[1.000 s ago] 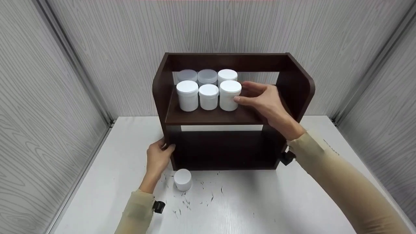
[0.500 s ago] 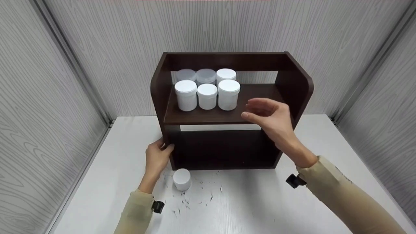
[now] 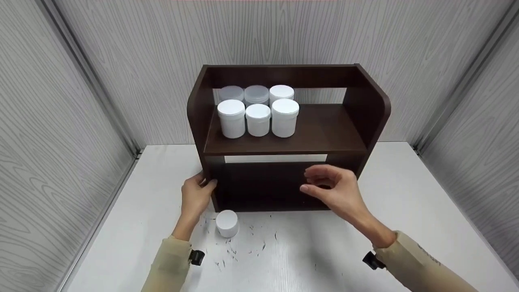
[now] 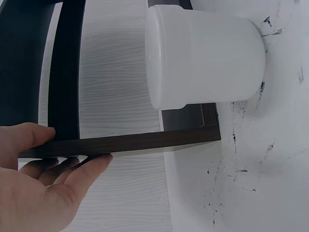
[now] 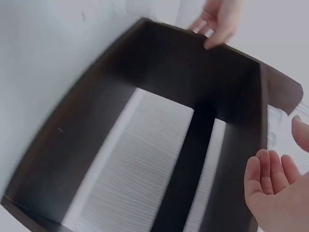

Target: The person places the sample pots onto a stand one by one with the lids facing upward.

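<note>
My left hand [image 3: 196,196] grips the left side panel of a dark brown two-tier shelf [image 3: 284,149], thumb on one face and fingers on the other, as the left wrist view [image 4: 46,186] shows. On the upper tier several white lidded jars stand in two rows at the left, among them a front-right jar [image 3: 284,117] and a shorter middle jar [image 3: 258,119]. One small white jar [image 3: 227,224] stands on the table before the shelf's lower left corner. My right hand [image 3: 336,190] hovers in front of the lower tier, fingers loosely bent and holding nothing.
The white table [image 3: 284,255] bears dark scuff marks near the small jar. Grey wood-grained panels [image 3: 279,32] enclose the table at the back and both sides. Two rear jars [image 3: 256,93] have greyish, translucent-looking lids.
My right hand has let go of the front-right jar on the upper tier and come down in front of the lower tier. The left hand stays on the side panel.
</note>
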A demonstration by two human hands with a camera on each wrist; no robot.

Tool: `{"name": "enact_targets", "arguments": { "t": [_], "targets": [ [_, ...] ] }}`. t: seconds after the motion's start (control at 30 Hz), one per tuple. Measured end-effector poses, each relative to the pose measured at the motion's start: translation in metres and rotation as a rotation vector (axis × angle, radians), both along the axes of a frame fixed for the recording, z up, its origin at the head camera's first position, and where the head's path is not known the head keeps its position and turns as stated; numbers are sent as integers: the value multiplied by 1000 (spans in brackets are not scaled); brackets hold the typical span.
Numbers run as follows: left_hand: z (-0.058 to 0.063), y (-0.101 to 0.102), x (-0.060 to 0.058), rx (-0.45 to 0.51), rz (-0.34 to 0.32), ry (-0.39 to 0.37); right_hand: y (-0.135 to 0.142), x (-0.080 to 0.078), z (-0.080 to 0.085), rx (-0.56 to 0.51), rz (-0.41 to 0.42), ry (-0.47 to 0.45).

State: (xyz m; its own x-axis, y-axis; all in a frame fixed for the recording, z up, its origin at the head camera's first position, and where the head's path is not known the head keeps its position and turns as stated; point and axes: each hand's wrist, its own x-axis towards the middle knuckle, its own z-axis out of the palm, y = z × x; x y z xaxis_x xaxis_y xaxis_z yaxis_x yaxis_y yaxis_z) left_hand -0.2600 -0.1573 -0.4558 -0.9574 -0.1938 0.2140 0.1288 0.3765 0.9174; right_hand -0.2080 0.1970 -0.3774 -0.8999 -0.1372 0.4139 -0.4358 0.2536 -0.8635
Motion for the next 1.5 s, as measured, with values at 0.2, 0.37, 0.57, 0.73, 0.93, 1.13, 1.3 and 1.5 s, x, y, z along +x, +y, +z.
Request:
{"name": "enact_targets", "arguments": {
  "t": [0.2, 0.37, 0.57, 0.73, 0.93, 1.13, 1.3, 1.5],
  "targets": [
    [1, -1, 1, -7, -5, -4, 6, 13, -33, 82, 20, -47],
    [0, -2, 1, -12, -6, -12, 9, 22, -59, 106, 61, -76],
    [0, -2, 0, -7, 5, -17, 9, 28, -83, 110, 81, -145],
    [1, -1, -1, -4, 12, -20, 7, 35, -98, 106, 88, -173],
    [0, -1, -1, -9, 8, -9, 3, 40, -111, 117, 101, -200],
    [0, -1, 1, -1, 4, -10, 0, 42, -121, 123, 121, -183],
    [0, -1, 1, 11, -8, -9, -4, 42, -126, 138, 132, -181],
    [-1, -1, 0, 16, -6, -12, -14, 38, -128, 151, 143, -189]
  ]
}}
